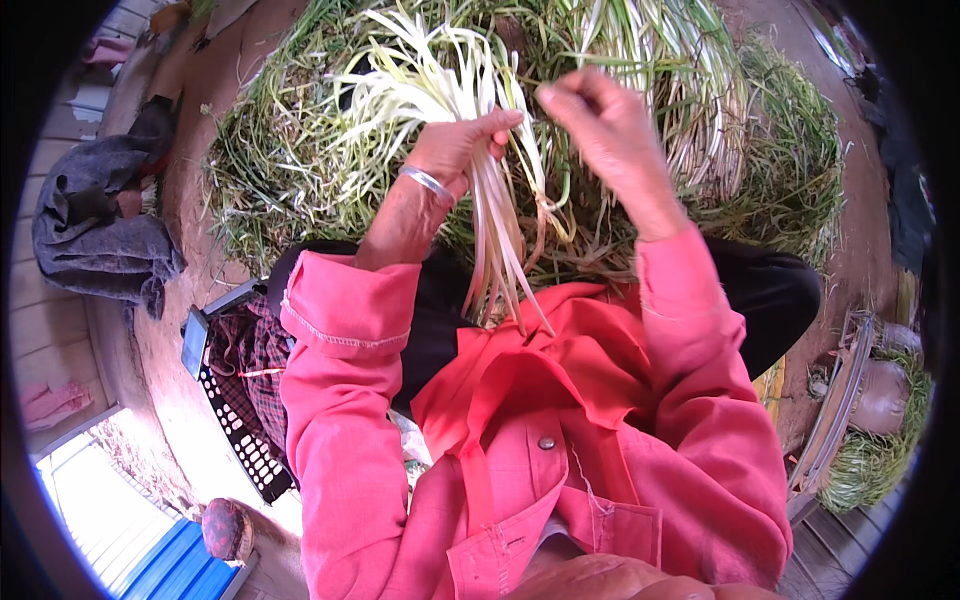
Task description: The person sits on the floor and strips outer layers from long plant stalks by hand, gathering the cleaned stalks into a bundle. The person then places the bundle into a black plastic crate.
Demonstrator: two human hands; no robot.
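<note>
My left hand [457, 150], with a silver bangle at the wrist, is closed around a bundle of long pale leafy stalks [450, 86]. Their whitish lower ends hang towards my red apron [547, 352], and the pale yellow-green leaves fan out beyond my fist. A yellowing stalk [534, 161] droops just right of the bundle. My right hand [600, 124] is raised right of the bundle, thumb and fingers drawn together and slightly blurred; whether something thin is between them I cannot tell. Behind it lies a thick pile of green and white stalks [697, 112].
Loose green leaves and trimmings [262, 180] heap around my crossed legs. At left are a dark cloth [97, 217] and a black plastic crate [247, 435] holding checked fabric. A rack-like frame [832, 412] and more greens [870, 465] lie at right.
</note>
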